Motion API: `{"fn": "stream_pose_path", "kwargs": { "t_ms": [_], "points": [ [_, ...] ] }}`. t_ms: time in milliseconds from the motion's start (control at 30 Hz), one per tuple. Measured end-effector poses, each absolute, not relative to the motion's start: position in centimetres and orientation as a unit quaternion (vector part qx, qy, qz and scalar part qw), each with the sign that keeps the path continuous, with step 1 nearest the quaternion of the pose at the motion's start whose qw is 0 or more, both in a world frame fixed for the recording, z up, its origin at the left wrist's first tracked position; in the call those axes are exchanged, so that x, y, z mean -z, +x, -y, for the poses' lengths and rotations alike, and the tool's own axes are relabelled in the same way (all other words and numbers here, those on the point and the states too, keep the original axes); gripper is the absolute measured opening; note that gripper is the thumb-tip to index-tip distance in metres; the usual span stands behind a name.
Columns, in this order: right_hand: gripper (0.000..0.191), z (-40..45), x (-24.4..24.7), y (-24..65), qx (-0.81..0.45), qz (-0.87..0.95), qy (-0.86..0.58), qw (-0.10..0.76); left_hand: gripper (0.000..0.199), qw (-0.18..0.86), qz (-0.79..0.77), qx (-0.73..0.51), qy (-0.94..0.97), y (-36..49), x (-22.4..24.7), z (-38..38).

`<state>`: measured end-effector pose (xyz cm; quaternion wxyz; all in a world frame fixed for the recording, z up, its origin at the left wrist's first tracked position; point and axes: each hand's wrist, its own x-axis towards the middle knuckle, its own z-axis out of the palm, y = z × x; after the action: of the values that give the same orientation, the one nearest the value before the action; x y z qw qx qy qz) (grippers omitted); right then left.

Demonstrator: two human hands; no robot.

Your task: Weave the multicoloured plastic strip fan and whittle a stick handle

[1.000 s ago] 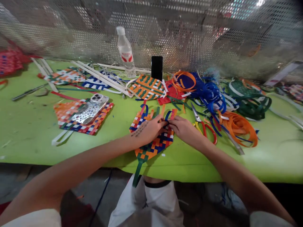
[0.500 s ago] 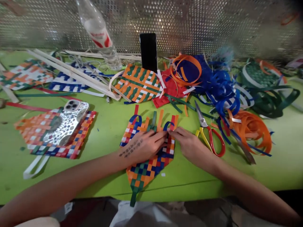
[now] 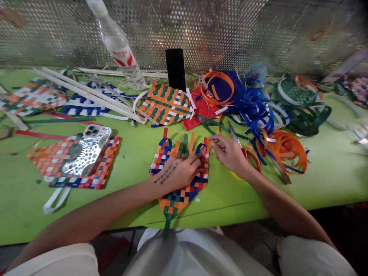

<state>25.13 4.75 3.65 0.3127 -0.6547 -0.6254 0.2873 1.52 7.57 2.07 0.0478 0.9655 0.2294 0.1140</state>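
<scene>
Change: right hand (image 3: 230,154) has left the joint pinch and shifted right, fingers loosely curled over the scissors (image 3: 249,156), whether gripping them cannot be told | Left hand (image 3: 181,171) stays flat, pressing the woven strip piece (image 3: 179,168) on the green table (image 3: 330,180), grasping nothing | Weaving pauses

2 phones (image 3: 175,68), 1 bottle (image 3: 118,46), 1 scissors (image 3: 244,153)

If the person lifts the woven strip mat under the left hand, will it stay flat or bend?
The multicoloured woven strip mat probably bends somewhat: it is thin, flat plaiting. It looks light. Its loose strip ends may flop. The left hand presses it flat.
</scene>
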Motion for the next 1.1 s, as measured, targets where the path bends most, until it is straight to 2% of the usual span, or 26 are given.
{"fn": "stream_pose_path", "kwargs": {
  "t_ms": [200,267,567,733,900,1100],
  "points": [
    [0.046,-7.8,-5.4,26.1,-0.378,0.599,-0.677,0.199,0.028,0.013,-0.256,-0.123,0.959,1.5,-2.0,-7.7],
    [0.048,-8.3,-5.1,26.2,-0.393,0.605,-0.667,0.186,0.03,0.004,-0.258,-0.13,0.957,1.3,-2.0,-8.0],
    [0.025,-7.3,-2.7,25.4,-0.316,0.667,-0.62,0.266,0.046,0.034,-0.26,-0.115,0.958,1.2,-2.0,-8.7],
    [0.027,-7.3,-2.9,25.7,-0.355,0.668,-0.589,0.285,0.044,0.043,-0.238,-0.139,0.96,1.2,-1.5,-9.0],
    [0.041,-6.9,-3.0,25.8,-0.427,0.624,-0.589,0.286,0.043,0.037,-0.221,-0.149,0.963,1.3,-1.2,-9.2],
    [0.036,-6.9,-3.2,25.6,-0.457,0.609,-0.574,0.301,0.046,0.022,-0.213,-0.164,0.963,1.2,-0.7,-9.0]
  ]
}}
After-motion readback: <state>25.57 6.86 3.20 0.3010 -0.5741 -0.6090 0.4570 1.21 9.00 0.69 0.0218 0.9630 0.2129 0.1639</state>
